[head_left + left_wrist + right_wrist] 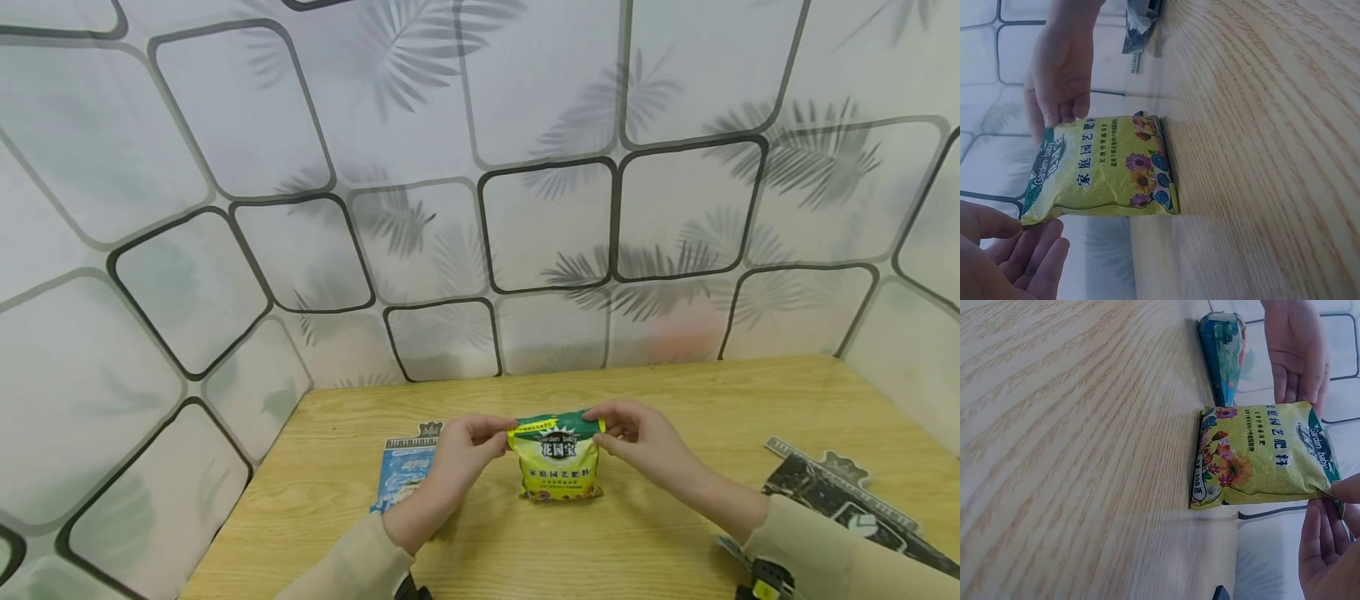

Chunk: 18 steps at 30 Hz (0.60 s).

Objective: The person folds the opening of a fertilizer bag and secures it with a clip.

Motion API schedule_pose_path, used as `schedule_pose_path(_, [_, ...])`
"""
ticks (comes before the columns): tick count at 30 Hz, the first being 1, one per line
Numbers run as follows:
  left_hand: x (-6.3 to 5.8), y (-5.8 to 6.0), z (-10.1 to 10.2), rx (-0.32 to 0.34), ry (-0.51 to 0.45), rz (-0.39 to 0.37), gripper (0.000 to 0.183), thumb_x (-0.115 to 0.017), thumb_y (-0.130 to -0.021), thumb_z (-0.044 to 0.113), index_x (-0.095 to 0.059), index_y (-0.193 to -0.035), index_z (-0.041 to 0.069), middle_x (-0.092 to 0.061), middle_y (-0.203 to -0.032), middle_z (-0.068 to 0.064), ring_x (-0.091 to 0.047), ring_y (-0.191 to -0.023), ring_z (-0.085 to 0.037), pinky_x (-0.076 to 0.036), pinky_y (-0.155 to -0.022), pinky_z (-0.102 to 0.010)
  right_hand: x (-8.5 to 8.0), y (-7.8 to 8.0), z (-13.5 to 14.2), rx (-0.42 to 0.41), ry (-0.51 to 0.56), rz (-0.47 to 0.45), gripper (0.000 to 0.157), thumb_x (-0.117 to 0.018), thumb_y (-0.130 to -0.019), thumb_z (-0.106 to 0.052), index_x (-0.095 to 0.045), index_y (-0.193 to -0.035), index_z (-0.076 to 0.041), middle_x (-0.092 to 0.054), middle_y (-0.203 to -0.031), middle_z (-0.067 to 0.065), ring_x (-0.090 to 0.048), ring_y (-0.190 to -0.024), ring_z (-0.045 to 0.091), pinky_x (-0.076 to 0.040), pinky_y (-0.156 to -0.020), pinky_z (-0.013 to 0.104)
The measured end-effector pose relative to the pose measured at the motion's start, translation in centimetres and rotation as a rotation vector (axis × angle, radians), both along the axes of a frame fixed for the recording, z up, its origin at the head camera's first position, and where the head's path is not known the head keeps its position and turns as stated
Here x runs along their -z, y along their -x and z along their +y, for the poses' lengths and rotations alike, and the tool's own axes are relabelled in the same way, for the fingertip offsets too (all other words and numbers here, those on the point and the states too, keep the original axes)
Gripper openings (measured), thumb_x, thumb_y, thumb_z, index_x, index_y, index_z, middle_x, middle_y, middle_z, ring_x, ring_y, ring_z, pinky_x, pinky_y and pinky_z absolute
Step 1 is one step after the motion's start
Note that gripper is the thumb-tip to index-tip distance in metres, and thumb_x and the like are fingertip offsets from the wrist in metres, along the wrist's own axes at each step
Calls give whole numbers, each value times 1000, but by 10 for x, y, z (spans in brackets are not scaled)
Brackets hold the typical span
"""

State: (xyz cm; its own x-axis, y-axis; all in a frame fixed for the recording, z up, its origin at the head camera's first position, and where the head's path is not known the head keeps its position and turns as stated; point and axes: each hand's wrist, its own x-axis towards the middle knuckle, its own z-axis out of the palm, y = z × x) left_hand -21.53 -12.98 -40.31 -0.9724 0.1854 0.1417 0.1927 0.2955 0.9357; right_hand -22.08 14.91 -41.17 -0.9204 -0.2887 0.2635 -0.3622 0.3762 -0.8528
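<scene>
L hand (463, 457) & R hand (651, 443) each pinch a top corner of yellow fertilizer bag (558, 468), upright btwn them, base apparently on table (637, 542); blue pkt (403, 477) nr L hand. Best: pinches lvl, light, corners only, table taking wt so it doesn't tip or crumple

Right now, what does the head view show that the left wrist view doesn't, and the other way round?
Only the head view shows the blue package beside the left hand, and the pale sleeves.

Only the left wrist view clearly shows blue badges near the base of the yellow packet.

Both show that packet, the left hand and right hand pinching its upper corners, the black package, wooden table and patterned backdrop.
</scene>
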Motion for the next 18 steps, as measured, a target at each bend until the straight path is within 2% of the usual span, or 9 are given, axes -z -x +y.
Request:
schedule_pose_path(8, [-1,0,-1,2,116,77,20,-68,-101,3,-80,-117,3,-79,-114,-17,-76,-100,-26,-64,-87,-32,0,0,0,1,1,-9,29,-74,-97,-3,-71,-126,4,-76,-109,17,-69,-84,8,-60,-71,22])
schedule_pose_path(18, [1,1,-2,-2,149,91,18,-70,-101,4,-81,-114,6,-80,-112,-15,-75,-97,-22,-61,-81,-25,2,1,2,-3,-16,-12,29,-76,-97,-6,-73,-124,2,-76,-105,14,-68,-82,6,-59,-71,22])
